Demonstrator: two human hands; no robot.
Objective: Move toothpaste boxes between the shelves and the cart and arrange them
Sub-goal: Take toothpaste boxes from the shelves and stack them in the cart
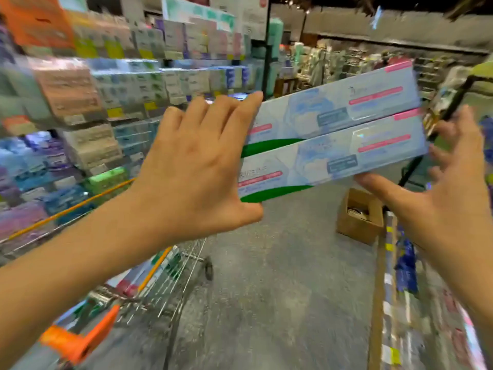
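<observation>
Starting from the left, the shelves [88, 108] are packed with rows of boxed goods, all pretty smeared by motion blur so the labels can't be read. Down low sits the wire cart [170, 273] with its orange handle [80, 340], and there look to be a few boxes inside it, though that part is too blurry to be sure. Above the cart, the left hand [197, 166] is flat with fingers straight and spread, pressed against the left end of two toothpaste boxes [333, 132]. Those boxes are stacked long edge to long edge, pale blue with pink strips and green corners, held up in mid-air over the aisle floor [280, 276] and tilted so the right end rides higher. On the far end, the right hand [453, 180] cups the boxes, thumb under the lower one and fingers loosely curled around the end. Below them a cardboard box [360, 217] sits on the floor beside the right-hand shelving [400, 289].
</observation>
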